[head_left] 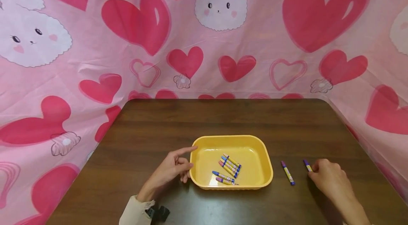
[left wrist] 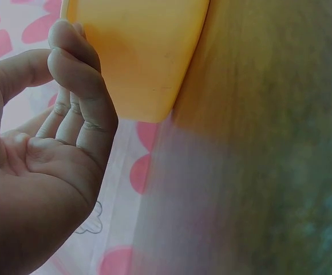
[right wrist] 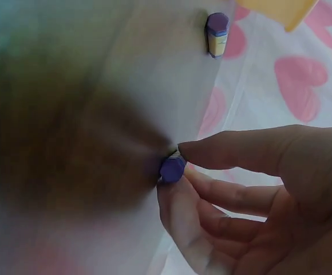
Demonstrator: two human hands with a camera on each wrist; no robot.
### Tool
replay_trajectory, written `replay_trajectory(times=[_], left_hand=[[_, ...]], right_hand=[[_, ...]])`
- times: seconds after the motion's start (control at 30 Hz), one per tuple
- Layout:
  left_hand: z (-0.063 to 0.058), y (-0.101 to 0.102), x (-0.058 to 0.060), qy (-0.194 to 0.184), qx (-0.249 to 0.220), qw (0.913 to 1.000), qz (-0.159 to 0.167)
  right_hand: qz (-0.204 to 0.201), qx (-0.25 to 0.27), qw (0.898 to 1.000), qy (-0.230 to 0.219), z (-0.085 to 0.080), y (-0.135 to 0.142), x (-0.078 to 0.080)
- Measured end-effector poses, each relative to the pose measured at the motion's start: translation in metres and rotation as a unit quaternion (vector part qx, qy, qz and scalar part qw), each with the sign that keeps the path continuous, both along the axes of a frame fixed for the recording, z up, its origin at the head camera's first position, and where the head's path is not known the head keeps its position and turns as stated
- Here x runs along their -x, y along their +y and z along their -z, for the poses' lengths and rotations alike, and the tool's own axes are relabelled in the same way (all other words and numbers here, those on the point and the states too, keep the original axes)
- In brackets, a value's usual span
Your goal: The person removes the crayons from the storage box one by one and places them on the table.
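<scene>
My left hand (head_left: 173,165) holds the left rim of a yellow tray (head_left: 271,172), one finger reaching over the edge. In the left wrist view its other fingers bend beside the tray's outer wall (left wrist: 149,63). Several crayons (head_left: 230,165) in yellow wrappers, with pink, blue and purple tips, lie inside the tray. On the right, my right hand (head_left: 329,179) pinches a purple crayon (head_left: 307,165) between thumb and fingertips, low over the table. The right wrist view shows the blue-purple end of this crayon (right wrist: 173,168) between the fingers.
Another crayon (head_left: 288,173) with a purple tip lies on the table between tray and right hand. The dark wooden table (head_left: 223,117) meets a pink heart-and-rabbit cloth (head_left: 204,41) behind and at both sides. A black object (head_left: 163,213) sits by the left wrist.
</scene>
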State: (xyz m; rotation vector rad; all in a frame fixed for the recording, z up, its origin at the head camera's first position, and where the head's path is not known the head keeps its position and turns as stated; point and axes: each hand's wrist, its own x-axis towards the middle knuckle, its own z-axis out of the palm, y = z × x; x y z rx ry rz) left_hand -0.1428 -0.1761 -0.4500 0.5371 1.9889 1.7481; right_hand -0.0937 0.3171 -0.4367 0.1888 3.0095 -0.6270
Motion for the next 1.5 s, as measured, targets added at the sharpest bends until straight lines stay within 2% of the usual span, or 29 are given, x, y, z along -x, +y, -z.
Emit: replay_trajectory(times=[0.13,0.33,0.93,1.03,1.2,1.5], left_hand=[[0.000,0.001,0.000,0.003,0.000,1.0000,-0.001],[-0.001,0.001,0.001,0.000,-0.002,1.0000,-0.005],[-0.001,0.000,0.000,0.003,0.007,1.0000,-0.002],[-0.002,0.000,0.000,0.001,0.009,1.0000,-0.005],[-0.003,0.000,0.000,-0.004,0.008,0.9999,-0.006],[-0.001,-0.001,0.000,-0.003,-0.004,1.0000,0.001]], right_hand=[[-0.024,0.010,0.999,0.028,-0.001,-0.011,0.003],[-0.051,0.036,0.998,0.014,-0.005,-0.032,0.007],[-0.059,0.043,0.997,-0.008,-0.006,-0.046,0.002],[-0.060,0.030,0.998,0.016,-0.011,-0.049,0.002],[-0.065,0.012,0.994,0.082,-0.024,-0.057,0.003],[-0.090,0.032,0.983,0.157,-0.057,-0.085,0.008]])
